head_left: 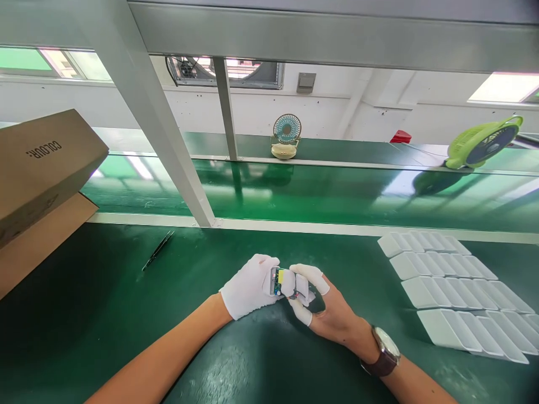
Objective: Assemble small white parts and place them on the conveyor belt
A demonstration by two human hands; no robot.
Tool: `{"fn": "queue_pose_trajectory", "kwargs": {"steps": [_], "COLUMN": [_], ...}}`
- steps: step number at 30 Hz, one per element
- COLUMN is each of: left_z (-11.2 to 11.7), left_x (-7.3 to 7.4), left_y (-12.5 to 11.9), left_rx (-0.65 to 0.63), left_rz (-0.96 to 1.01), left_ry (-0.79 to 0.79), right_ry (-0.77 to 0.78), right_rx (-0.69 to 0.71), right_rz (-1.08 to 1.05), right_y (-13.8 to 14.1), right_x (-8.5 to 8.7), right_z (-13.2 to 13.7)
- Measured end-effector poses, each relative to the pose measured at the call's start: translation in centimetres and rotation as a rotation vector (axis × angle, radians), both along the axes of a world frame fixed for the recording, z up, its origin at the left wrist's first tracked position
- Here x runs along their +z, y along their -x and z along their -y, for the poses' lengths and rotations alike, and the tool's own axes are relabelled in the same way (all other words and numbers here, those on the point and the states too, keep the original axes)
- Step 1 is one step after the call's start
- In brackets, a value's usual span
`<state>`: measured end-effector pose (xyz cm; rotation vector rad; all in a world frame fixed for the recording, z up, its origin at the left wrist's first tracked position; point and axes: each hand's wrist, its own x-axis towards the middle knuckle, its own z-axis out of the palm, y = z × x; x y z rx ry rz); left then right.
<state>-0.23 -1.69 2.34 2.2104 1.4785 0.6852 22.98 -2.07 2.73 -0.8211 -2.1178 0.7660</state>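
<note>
White glove on the left hand (249,286), white fingertip covers on the right hand (326,306); beside them, white casings (457,292) lay on the dark green mat (105,314).

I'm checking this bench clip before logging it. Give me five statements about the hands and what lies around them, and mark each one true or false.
1. Both hands hold a small white part with a circuit board showing inside. True.
2. The left hand wears a full white glove. True.
3. The right hand wears a full glove too. False: it has only white finger cots on some fingers, and a wristwatch at the wrist.
4. The black tweezers lie on the mat to the right of the hands. False: they lie to the left.
5. Rows of white shells lie on the mat at the right. True.
</note>
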Motion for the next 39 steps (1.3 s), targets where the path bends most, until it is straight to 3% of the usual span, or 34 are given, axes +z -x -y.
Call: {"fn": "queue_pose_trajectory", "kwargs": {"steps": [7,16,21,30,39], "left_z": [-0.1,-0.1,-0.1,-0.2,-0.3], "left_x": [-0.5,0.3,0.0,-0.4,-0.8], "left_y": [-0.1,-0.2,-0.1,-0.2,-0.3], "left_rx": [-0.066,-0.066,-0.079,-0.085,-0.097], "left_rz": [-0.002,-0.036,-0.037,-0.027,-0.028], "left_ry": [-0.028,-0.027,-0.034,-0.124,-0.231], "right_ry": [0.014,-0.014,-0.025,-0.025,-0.087], "right_rx": [0.019,0.024,0.029,0.059,0.051], "right_rz": [0.06,0.054,0.048,0.04,0.058], "right_y": [-0.1,0.2,0.2,0.4,0.5], "right_x": [-0.2,0.0,-0.2,0.5,-0.3], "right_z": [0.0,0.1,0.1,0.1,0.2]}}
